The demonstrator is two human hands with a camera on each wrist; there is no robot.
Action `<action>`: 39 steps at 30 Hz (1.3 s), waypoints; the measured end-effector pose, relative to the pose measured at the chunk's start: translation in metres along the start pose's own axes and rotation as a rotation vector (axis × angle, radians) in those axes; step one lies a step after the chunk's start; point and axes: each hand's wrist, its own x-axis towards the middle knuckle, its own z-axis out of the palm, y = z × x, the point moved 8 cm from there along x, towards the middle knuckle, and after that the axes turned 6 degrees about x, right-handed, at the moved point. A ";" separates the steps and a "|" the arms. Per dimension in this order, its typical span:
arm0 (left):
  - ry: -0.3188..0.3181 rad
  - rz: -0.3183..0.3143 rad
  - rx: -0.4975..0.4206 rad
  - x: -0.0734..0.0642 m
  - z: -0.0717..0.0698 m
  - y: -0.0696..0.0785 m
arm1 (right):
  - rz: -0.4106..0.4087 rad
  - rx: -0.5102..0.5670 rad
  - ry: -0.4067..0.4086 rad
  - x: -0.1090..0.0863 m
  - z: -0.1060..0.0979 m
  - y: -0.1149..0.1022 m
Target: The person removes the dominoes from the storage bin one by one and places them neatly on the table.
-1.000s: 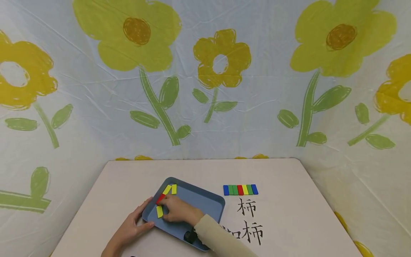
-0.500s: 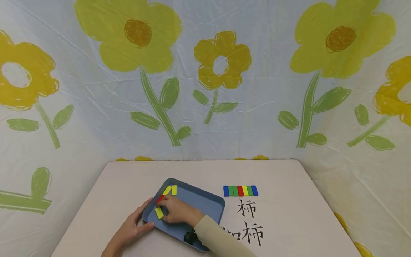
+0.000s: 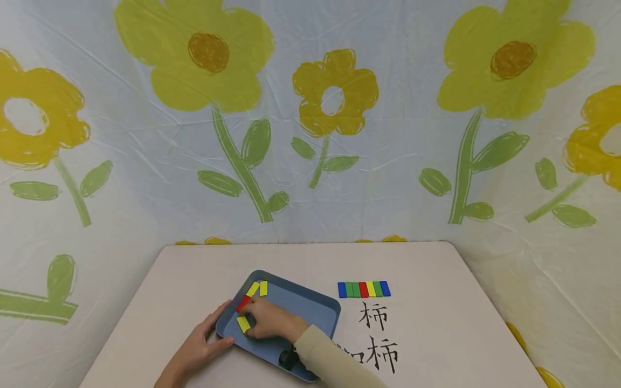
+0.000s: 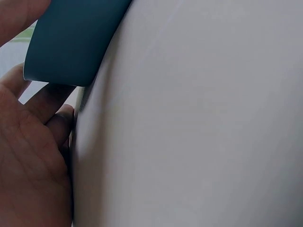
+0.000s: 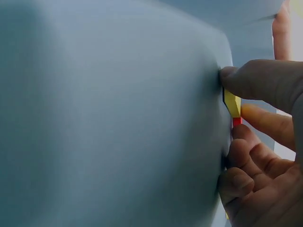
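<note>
In the head view, my left hand point(image 3: 196, 345) holds the left corner of a blue-grey tray point(image 3: 310, 307), fingers along the left side and thumb at the front edge. The tray corner point(image 4: 71, 42) sits between thumb and fingers in the left wrist view. Over the tray, my right hand point(image 3: 271, 319) pinches a small flat yellow block point(image 3: 243, 324); thumb and index finger meet its two ends in the right wrist view. Just behind it lies a red block point(image 3: 243, 303), partly hidden by the fingers. Two more yellow blocks, one slanted point(image 3: 253, 289) and one straight point(image 3: 263, 288), continue the line.
A row of blue, green, red and yellow blocks point(image 3: 364, 289) lies on the white table point(image 3: 427, 302) to the tray's right. Black written characters point(image 3: 373, 316) stand below that row. A dark round object point(image 3: 287, 359) is at the right wrist. Flower-printed cloth point(image 3: 388, 205) encloses the table.
Between my right fingers the yellow block has turned from nearly straight to slanted, its far end swinging left, and has shifted slightly toward the front. The left hand and tray stay put.
</note>
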 end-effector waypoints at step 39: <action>0.005 -0.006 0.013 0.001 0.000 -0.001 | 0.020 0.125 0.074 -0.015 -0.018 0.025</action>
